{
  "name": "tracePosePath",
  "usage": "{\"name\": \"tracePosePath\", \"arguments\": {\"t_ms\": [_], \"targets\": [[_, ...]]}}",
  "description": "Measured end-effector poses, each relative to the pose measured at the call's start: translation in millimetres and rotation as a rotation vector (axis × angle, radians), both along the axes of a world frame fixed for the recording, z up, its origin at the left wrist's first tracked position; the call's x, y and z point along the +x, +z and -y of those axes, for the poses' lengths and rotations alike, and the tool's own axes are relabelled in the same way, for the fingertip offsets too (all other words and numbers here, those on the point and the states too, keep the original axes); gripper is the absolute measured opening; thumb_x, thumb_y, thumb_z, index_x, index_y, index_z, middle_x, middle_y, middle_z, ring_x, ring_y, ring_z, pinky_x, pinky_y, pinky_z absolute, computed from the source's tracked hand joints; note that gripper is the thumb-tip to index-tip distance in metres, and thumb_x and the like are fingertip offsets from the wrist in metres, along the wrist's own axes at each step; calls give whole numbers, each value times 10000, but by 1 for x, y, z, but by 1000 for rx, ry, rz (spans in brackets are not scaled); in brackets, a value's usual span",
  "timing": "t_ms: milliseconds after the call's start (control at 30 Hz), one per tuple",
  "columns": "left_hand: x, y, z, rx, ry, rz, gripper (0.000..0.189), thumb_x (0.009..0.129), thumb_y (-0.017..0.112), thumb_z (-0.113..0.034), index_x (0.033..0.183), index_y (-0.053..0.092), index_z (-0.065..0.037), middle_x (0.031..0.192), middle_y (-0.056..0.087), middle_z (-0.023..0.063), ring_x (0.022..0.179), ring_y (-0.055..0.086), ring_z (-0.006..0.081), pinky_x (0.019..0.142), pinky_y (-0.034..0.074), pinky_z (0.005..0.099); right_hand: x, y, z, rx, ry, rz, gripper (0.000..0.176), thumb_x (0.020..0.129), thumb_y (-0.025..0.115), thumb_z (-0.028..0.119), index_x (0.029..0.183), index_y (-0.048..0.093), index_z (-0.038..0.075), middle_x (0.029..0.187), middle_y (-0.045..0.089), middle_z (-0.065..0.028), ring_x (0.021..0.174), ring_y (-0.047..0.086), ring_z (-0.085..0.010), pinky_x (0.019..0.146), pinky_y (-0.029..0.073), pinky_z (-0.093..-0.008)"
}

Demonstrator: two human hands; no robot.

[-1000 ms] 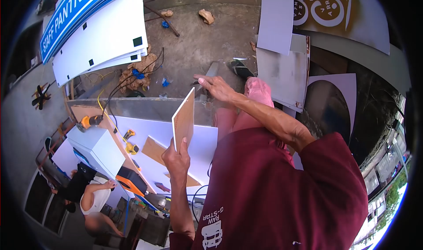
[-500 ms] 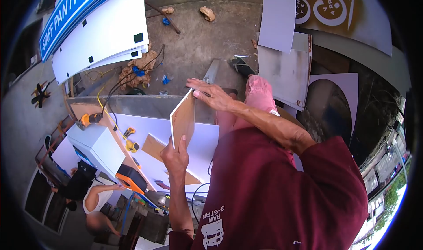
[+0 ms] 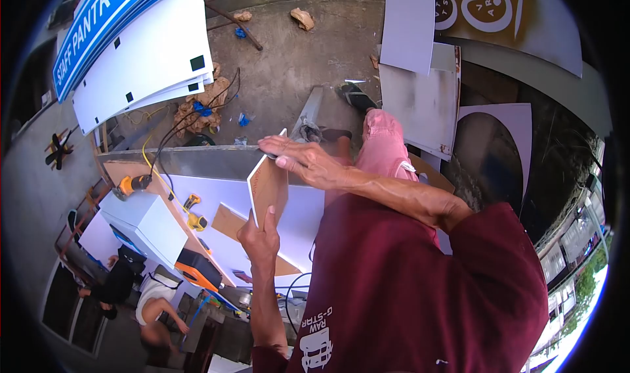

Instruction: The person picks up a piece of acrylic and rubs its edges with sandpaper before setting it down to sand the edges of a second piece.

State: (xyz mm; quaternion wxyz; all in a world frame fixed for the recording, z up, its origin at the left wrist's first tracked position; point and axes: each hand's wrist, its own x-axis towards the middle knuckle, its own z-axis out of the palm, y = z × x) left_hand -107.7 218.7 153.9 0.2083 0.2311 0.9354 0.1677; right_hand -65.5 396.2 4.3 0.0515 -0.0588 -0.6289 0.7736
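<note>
My left hand [image 3: 261, 238] grips the near end of a small brown board [image 3: 269, 189] with white edges, its thumb on the brown face. The board is held up on a slant above the white work surface [image 3: 303, 205]. My right hand [image 3: 305, 161] lies across the board's far end, with fingers stretched to the left and the thumb bent beneath. A thin dark piece [image 3: 268, 154] shows under the right fingers, pressed at the board's edge; most of it is hidden. Another brown board piece [image 3: 230, 222] lies on the work surface.
Two yellow-and-black power tools, one [image 3: 134, 183] by the bench edge and one [image 3: 195, 213] on the white surface, sit to the left. Stacked panels with a blue sign [image 3: 92, 31] stand beyond. White sheets [image 3: 420, 97] are at right. Two people are at lower left.
My right hand has slid left and slightly down across the board's far end. The left hand keeps its grip, and the board has tilted a little. The view has shifted slightly.
</note>
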Motion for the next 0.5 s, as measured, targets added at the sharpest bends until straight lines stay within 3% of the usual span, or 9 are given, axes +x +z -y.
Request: {"name": "tracePosePath", "arguments": {"t_ms": [100, 300, 367, 400, 500], "targets": [[-7, -11, -7, 16, 8, -18, 230, 932, 702, -123, 1006, 692, 94, 760, 705, 244, 675, 717, 413, 597, 549, 437, -11, -31, -9, -2, 41, 183, 532, 1093, 380, 385, 1402, 531, -21, 1489, 517, -184, 1434, 424, -359, 1224, 301, -451], [0, -5, 0, -22, -13, -20, 217, 937, 694, -110, 1016, 693, 92, 753, 708, 237, 666, 720, 404, 583, 547, 432, -2, -5, -5, -43, -30, 29, 529, 1092, 379, 416, 1420, 548, 37, 1490, 519, -187, 1403, 464, -367, 1179, 358, -451], [2, -3, 3, -3, -4, -16, 211, 935, 694, -104, 1014, 692, 92, 749, 705, 237, 661, 719, 401, 578, 546, 432, -5, -59, -1, -46, -20, 252, 553, 1083, 389, 456, 1412, 571, 51, 1438, 573, -191, 1358, 519, -362, 1149, 386, -432], [0, -7, 0, 18, -2, -25, 209, 935, 695, -101, 1013, 692, 92, 746, 704, 238, 659, 719, 400, 576, 545, 432, -4, -82, -4, -67, 102, 482, 589, 1066, 379, 498, 1398, 583, 56, 1280, 657, -251, 1201, 624, -381, 1054, 451, -438], [-1, -4, -1, 3, -1, -21, 201, 934, 695, -98, 1017, 692, 85, 741, 698, 241, 658, 716, 401, 579, 545, 432, 5, -93, -11, -27, 27, 517, 589, 1059, 381, 519, 1395, 596, 86, 1177, 695, -264, 1133, 651, -389, 1020, 462, -458]]}}
